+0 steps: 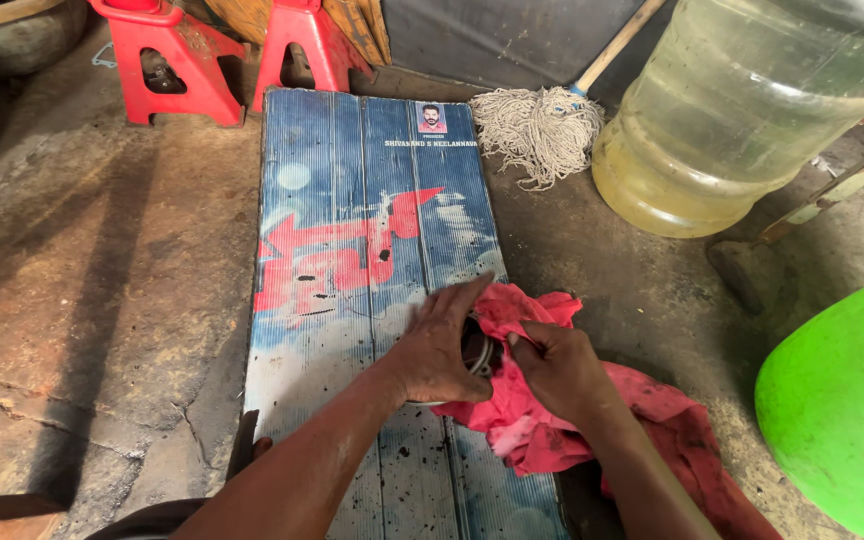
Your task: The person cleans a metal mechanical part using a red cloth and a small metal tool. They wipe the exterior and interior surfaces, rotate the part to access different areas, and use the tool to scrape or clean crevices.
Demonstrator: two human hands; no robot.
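Head view: two hands work a dark round part in a red rag on a printed board.

Left hand (435, 350) lies over the part (479, 350), fingers curled around it, gripping; the part is mostly hidden, possibly a metal ring or bearing. Right hand (557, 370) pinches the rag (552, 420), fingers closed on the cloth just beside the part. Rag bunches under both hands, trailing off the board (352, 220) onto the concrete floor (102, 280). Board is blue and red, ribbed, speckled with dark grit. Beyond it: mop head (537, 130), large clear water jug (742, 110), two red stands (167, 60). A green curved object (842, 410) sits at right.
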